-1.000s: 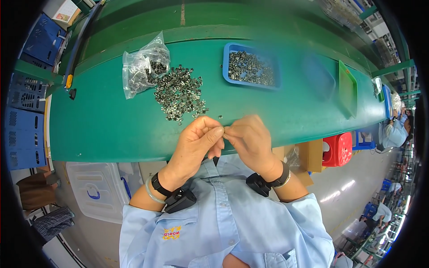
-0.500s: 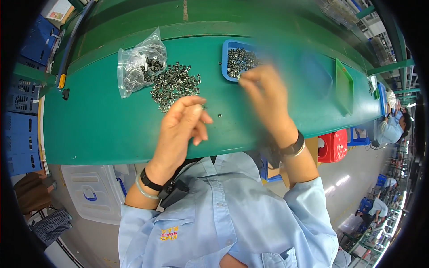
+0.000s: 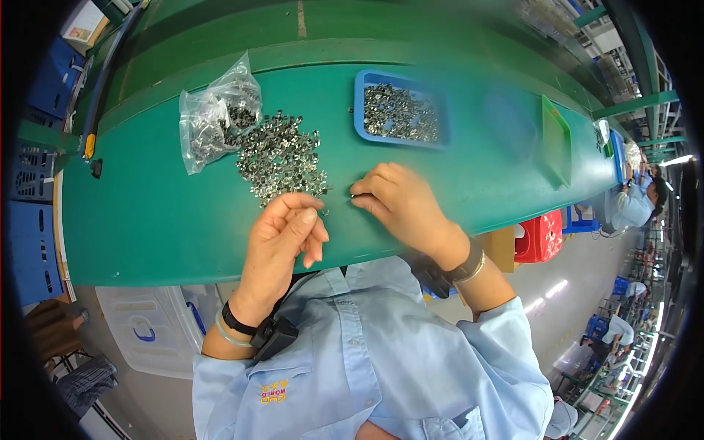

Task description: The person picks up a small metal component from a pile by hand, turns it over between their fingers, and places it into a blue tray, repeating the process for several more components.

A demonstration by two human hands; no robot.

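Head view: glinting heap of small metal clips (image 3: 282,158) beside left hand (image 3: 282,238).

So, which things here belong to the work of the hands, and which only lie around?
In use: left hand, right hand, pile of metal parts, blue tray, plastic bag.
Lying about: green tray, red stool, white bin.

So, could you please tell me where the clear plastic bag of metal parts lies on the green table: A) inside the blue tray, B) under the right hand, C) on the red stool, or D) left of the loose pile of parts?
D: the clear plastic bag lies on the green table, touching the left edge of the loose pile of metal parts, apart from the blue tray.
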